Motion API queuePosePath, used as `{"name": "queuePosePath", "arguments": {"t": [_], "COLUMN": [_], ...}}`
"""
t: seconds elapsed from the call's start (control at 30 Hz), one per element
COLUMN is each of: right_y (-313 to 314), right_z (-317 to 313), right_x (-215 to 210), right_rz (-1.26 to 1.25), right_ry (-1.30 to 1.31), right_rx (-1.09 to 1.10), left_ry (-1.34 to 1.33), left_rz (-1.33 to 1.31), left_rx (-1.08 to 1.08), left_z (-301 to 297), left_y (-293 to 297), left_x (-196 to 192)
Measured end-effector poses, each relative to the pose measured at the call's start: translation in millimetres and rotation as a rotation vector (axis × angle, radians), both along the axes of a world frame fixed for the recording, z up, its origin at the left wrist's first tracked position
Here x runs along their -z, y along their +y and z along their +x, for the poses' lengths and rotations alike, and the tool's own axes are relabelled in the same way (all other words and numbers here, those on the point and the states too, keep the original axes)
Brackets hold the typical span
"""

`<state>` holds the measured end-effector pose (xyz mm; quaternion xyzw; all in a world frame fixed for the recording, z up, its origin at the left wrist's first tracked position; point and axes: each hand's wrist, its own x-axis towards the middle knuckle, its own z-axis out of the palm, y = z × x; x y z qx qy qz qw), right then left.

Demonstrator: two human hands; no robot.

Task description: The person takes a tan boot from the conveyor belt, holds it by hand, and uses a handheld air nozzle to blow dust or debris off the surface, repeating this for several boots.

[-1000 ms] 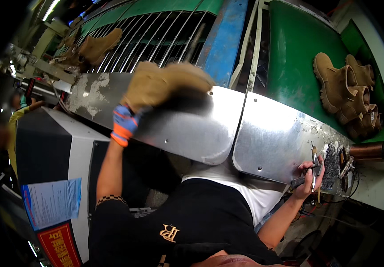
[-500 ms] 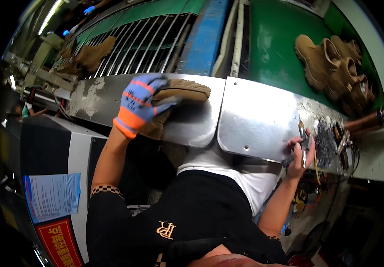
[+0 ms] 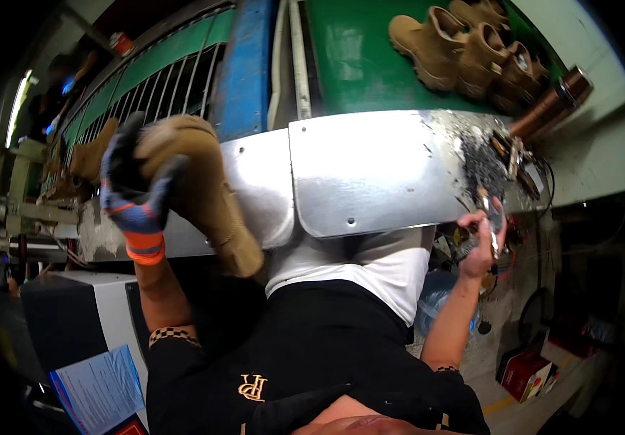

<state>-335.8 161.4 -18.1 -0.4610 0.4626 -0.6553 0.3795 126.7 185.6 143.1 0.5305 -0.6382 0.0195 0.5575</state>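
Observation:
My left hand, in a blue-grey glove with an orange cuff, grips a tan ankle boot by its toe end. The boot is lifted over the left part of the metal worktop, tilted, with its shaft pointing down toward my lap. Motion blurs the toe area a little. My bare right hand is closed around a slim metal hand tool with a brownish tip, just off the worktop's front right edge. The tool's exact kind cannot be made out.
Several tan boots stand on a green surface behind the worktop. Dark shavings, small tools and a copper-coloured cylinder lie at the right. More boots sit by the metal bars at far left.
My left hand has raised the boot off the metal worktop and turned it from lying flat to tilted. My right hand still holds the tool. The whole view has shifted.

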Motion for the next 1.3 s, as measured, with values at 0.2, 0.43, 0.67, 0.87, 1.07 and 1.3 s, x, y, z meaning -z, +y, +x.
{"name": "queuePosePath", "arguments": {"t": [0.2,0.43,0.67,0.87,1.07,1.3], "right_y": [11.7,28.3,-29.5,-64.1,-57.1,-30.3], "right_z": [36.9,122.5,172.5,207.7,205.7,199.6], "right_x": [-3.9,-63.9,-152.5,-148.5,-93.7,-35.8], "right_rz": [0.085,0.022,-0.386,-0.363,-0.341,-0.289], "right_ry": [0.135,-0.080,0.261,0.232,0.207,0.223], "right_rx": [0.075,-0.540,-0.735,-0.694,-0.608,-0.567], "left_ry": [-0.010,0.219,0.085,0.223,0.291,0.351], "left_rz": [-0.054,0.181,0.222,0.377,0.335,0.360], "left_rx": [0.242,0.617,0.571,0.531,0.616,0.611], "left_z": [11.7,-15.9,-29.0,-22.1,-2.0,18.0], "left_y": [-25.9,-61.1,-76.2,-93.5,-113.5,-132.2], "left_x": [26.8,-8.4,-18.9,-20.5,-6.4,16.4]}}
